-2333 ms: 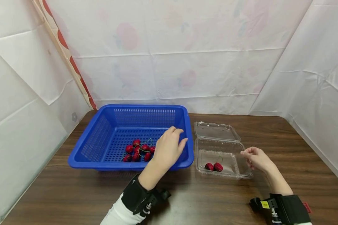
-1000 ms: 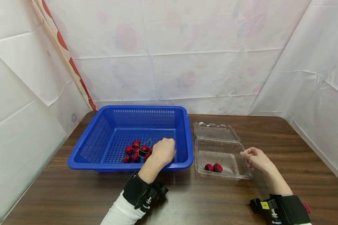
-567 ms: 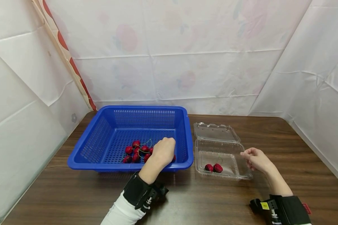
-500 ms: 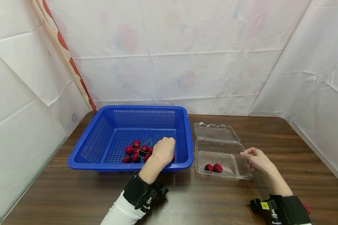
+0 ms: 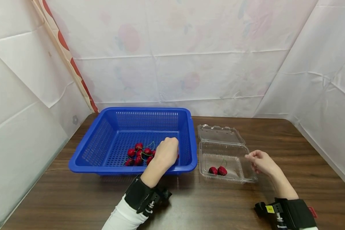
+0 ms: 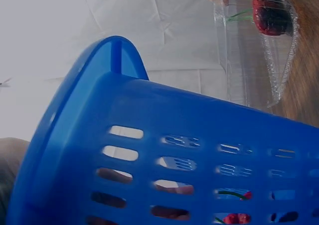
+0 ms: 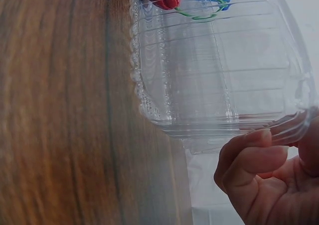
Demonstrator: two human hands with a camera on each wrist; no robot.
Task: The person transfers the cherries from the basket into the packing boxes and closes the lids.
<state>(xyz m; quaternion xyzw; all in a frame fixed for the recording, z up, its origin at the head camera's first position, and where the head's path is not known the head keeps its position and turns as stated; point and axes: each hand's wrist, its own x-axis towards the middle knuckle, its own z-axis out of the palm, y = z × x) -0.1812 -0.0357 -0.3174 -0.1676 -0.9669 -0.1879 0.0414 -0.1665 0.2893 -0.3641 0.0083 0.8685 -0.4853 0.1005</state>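
My left hand [image 5: 166, 153] reaches down into the blue plastic basket [image 5: 109, 168], fingers curled. A bit of a red cherry [image 5: 178, 156] shows at its far side; the fingertips are hidden, but it appears gripped. Just left of the hand lies a cluster of red cherries [image 5: 139, 153] with green stems. My right hand [image 5: 263, 163] pinches the right rim of a clear plastic clamshell box [image 5: 233, 159], thumb and fingers on its edge in the right wrist view. Inside the box, two cherries [image 5: 222, 171] lie near the front left.
The box's lid [image 5: 222, 134] is folded back away from me. Basket and box stand side by side on a dark wooden table [image 5: 207, 204]. White patterned sheeting [image 5: 172, 64] closes off the back and both sides.
My left hand went from raised with parted fingers down into the basket, curled, and has just risen slightly along with a cherry. The right hand stays on the box's rim.
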